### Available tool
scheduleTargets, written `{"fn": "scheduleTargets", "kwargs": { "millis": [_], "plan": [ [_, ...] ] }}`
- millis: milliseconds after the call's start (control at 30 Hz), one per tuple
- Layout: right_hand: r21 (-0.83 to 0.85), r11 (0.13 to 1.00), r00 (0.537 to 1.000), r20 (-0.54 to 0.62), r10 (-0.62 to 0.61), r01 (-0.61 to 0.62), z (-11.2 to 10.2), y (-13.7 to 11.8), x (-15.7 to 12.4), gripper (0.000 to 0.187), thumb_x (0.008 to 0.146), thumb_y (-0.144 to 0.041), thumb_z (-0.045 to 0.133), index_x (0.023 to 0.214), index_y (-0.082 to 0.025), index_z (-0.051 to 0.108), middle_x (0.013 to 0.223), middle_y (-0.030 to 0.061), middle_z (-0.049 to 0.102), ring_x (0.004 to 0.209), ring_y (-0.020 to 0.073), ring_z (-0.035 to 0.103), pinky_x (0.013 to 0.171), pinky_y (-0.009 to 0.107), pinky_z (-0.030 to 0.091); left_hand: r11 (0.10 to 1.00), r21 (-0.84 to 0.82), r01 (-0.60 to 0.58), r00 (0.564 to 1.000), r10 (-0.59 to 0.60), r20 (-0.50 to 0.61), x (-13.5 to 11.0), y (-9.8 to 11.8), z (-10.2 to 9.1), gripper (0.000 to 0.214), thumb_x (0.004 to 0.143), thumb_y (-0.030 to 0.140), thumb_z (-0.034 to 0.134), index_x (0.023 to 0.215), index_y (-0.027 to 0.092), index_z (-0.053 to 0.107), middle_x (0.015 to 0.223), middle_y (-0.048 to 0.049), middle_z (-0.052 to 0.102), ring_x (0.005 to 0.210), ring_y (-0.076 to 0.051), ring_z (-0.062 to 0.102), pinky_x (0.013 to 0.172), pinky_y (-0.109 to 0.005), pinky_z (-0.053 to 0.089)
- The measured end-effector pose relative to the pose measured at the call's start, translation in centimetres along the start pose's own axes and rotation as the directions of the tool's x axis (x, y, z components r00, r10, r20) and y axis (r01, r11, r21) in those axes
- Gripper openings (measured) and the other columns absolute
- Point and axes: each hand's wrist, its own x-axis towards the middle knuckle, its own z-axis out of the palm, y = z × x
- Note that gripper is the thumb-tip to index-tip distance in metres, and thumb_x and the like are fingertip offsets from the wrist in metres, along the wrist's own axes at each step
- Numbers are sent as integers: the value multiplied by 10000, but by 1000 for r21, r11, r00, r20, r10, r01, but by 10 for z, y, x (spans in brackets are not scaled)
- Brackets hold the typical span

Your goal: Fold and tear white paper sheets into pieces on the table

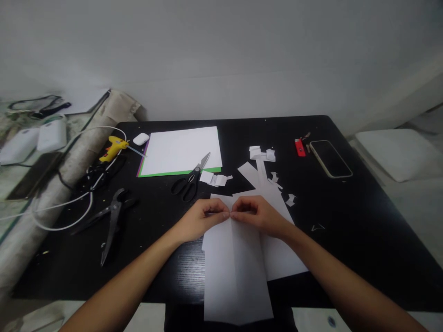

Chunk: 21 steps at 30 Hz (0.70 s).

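Observation:
A creased sheet of white paper (235, 276) hangs toward me past the table's front edge. My left hand (204, 216) pinches it near the centre fold, thumb against fingers. Right beside it, my right hand (258, 213) pinches the same sheet, so the two sets of fingertips nearly touch. Under it and to the right lies another white sheet (282, 256) on the table. Small folded paper pieces (214, 178) and cut scraps (291, 199) are scattered beyond my hands. Black-handled scissors (192, 180) rest partly on a paper stack, up and left of my left hand.
The black table (346, 258) meets a grey wall. A stack of white and coloured paper (183, 147) lies at the back. On the left are a yellow glue gun (114, 148), a white cable and large shears (115, 212). A red lighter (300, 147) and a phone (331, 159) lie right.

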Motion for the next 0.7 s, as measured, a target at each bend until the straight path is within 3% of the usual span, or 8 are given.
{"fn": "scheduleTargets", "kwargs": {
  "millis": [700],
  "plan": [
    [-70,997,981,-188,-53,40,12,3,1,157,852,-332,694,794,-190,730,784,19,686,783,187,610,768,328,458,1000,-15,-13,982,10,-191,2,-3,10,200,886,335,687,795,159,713,777,-9,678,736,-139,581,689,-254,424]
  ]
}}
